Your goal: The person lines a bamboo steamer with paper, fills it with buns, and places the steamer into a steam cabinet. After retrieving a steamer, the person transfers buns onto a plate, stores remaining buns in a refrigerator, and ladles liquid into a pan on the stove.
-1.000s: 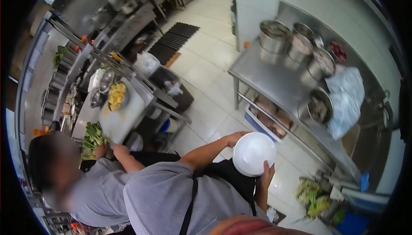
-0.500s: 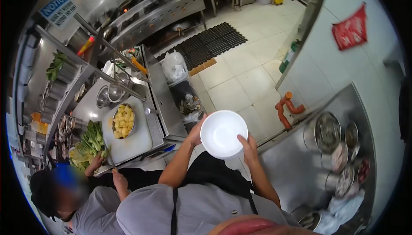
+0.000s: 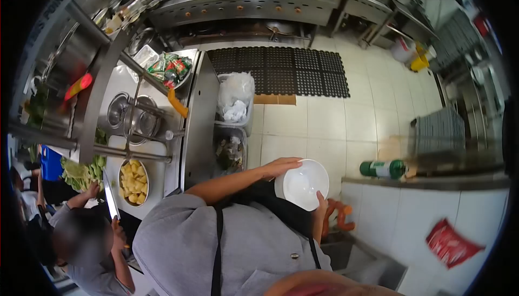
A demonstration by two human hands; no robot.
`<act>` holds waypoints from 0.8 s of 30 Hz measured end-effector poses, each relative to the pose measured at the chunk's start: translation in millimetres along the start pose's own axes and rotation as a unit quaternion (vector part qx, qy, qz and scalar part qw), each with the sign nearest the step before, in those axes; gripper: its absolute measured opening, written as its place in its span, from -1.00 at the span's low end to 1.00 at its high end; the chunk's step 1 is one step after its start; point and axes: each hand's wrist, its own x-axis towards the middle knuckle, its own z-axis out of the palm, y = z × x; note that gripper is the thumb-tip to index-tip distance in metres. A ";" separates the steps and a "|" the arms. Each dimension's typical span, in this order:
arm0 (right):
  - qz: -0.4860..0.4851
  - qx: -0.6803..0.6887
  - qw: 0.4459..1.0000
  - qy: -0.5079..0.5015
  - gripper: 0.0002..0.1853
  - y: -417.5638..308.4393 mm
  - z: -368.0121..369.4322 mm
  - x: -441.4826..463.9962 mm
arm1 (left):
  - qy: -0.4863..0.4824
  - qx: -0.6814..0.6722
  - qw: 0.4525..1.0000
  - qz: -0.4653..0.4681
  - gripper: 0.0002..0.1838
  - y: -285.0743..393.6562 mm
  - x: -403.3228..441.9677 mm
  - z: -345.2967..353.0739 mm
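A white bowl [image 3: 304, 184] is held in front of my dark apron, its inside facing up. My left hand [image 3: 282, 168] grips its upper left side, fingers along the rim. On the lower right, my right hand [image 3: 321, 205] holds the rim with the thumb over the edge. Whether more than one bowl is stacked there, I cannot tell. To the left, a co-worker [image 3: 92, 242] holds a long knife [image 3: 111, 196] beside leafy greens [image 3: 81, 172]. An oval metal bowl of yellow chunks [image 3: 133, 182] stands close by on a white board.
Two lined bins [image 3: 250, 113] stand beside the steel counter [image 3: 201, 117]. A black floor mat [image 3: 319, 73] lies before the stove [image 3: 243, 8]. A green cylinder [image 3: 382, 169] is by the wall edge at right, and orange-red pipes [image 3: 339, 218] are near my right hand.
The view has swung to the right, bringing the stove and far floor into sight, while the steel table with pots has mostly left it. Both hands still hold the white bowl.
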 end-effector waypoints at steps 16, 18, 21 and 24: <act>-0.061 -0.182 0.900 -0.391 -0.30 -178.5 364.7 382.8 | 0.327 -0.237 0.880 0.250 -0.55 205.6 190.3 -219.3; 0.000 -0.208 0.893 -0.400 -0.25 -184.0 430.1 397.5 | 0.357 -0.292 0.835 0.299 -0.50 215.3 195.2 -252.8; 0.104 -0.263 0.868 -0.409 -0.47 -143.0 494.7 469.8 | 0.423 -0.326 0.781 0.322 -0.47 223.9 207.3 -307.8; 0.149 -0.207 0.894 -0.368 -0.64 -103.3 564.2 517.0 | 0.434 -0.369 0.745 0.349 -0.48 233.7 232.0 -372.8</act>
